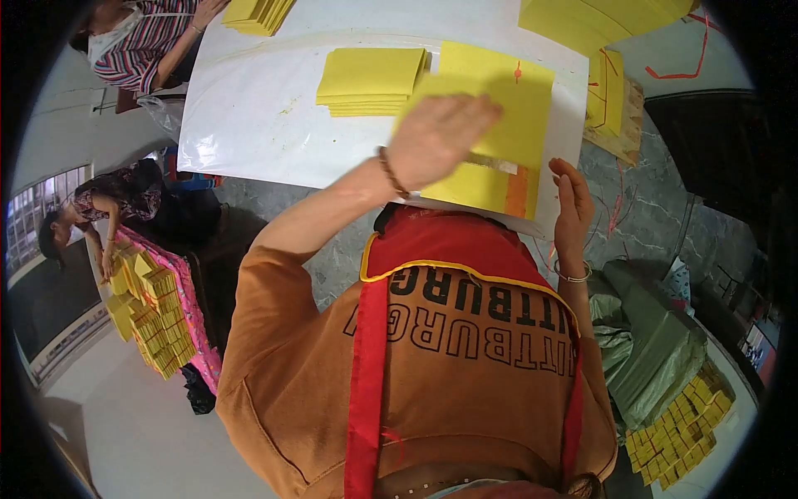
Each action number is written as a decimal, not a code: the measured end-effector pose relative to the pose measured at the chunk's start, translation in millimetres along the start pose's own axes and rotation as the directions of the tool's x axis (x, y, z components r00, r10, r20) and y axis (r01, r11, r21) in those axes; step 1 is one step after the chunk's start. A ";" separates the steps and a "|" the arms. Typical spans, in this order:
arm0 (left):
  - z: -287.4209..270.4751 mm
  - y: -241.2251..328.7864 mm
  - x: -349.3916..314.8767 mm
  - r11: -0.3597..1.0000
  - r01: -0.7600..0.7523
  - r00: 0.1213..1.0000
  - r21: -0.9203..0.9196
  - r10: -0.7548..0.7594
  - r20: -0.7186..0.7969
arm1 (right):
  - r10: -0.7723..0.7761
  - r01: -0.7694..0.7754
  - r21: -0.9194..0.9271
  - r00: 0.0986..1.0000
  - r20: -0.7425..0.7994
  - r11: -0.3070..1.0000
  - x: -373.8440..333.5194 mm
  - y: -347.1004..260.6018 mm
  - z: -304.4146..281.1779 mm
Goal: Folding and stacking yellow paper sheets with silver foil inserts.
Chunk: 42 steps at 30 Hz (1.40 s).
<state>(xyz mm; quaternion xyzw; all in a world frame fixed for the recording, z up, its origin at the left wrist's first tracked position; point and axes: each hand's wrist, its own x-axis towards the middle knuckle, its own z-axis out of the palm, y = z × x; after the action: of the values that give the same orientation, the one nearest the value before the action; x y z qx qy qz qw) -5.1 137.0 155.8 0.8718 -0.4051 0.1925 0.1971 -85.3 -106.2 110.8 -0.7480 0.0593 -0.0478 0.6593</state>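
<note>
Fingers of the left hand (445,137) are extended and close together, slightly blurred; the hand is flattened over a yellow paper sheet (524,121). Whether it presses on the paper cannot be determined. A brown beaded bracelet (391,175) encircles its wrist. The sheet lies on the white surface (241,125), partly beneath this hand and extending to its right. An orange strip (517,191) is located on the paper's near part, between the two hands; a small red mark (518,73) is located beyond the left hand's fingertips.

The right hand (572,204) is raised just beside the sheet's right edge, fingers loosely extended, grasp unloaded.

A stack of folded yellow paper (370,79) rests just beyond the left hand and to its left. A large yellow paper stack (611,21) is positioned beyond the right hand. A yellow bundle with red string (607,91) is located below the surface level, on the same side.

Green plastic sheeting (652,341) lies to the right of the right hand, toward the wearer; small yellow bundles (682,428) are piled beside it. Well left of the left hand, a co-worker in a striped top (150,50) sits at the surface; farther toward the wearer, another person (120,200) reaches to yellow bundles on a pink cloth (187,308).
</note>
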 end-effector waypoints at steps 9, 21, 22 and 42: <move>16.5 -131.4 -80.2 0.931 0.189 0.970 0.312 -0.226 0.085 | -0.005 0.010 -0.101 0.999 0.054 0.995 -2.6 5.9 4.5; 45.3 -122.4 -111.2 0.932 0.270 0.883 0.242 -0.340 0.325 | 0.017 -0.007 -0.168 0.998 0.062 0.986 -3.6 10.8 9.7; 44.6 -122.9 -109.5 0.933 0.266 0.876 0.244 -0.339 0.342 | 0.043 -0.033 -0.152 0.997 0.062 0.988 -1.9 10.9 9.4; -11.2 -22.5 -35.8 0.927 0.159 0.950 -0.339 -0.049 0.310 | -0.198 0.208 -0.127 0.977 0.082 0.970 14.3 25.4 10.3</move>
<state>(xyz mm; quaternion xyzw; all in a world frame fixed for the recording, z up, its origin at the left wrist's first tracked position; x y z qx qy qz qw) -11.0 178.6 143.3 0.8602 -0.4110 -0.0282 0.3007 -70.3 -101.3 84.2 -0.7941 -0.0373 -0.0849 0.6007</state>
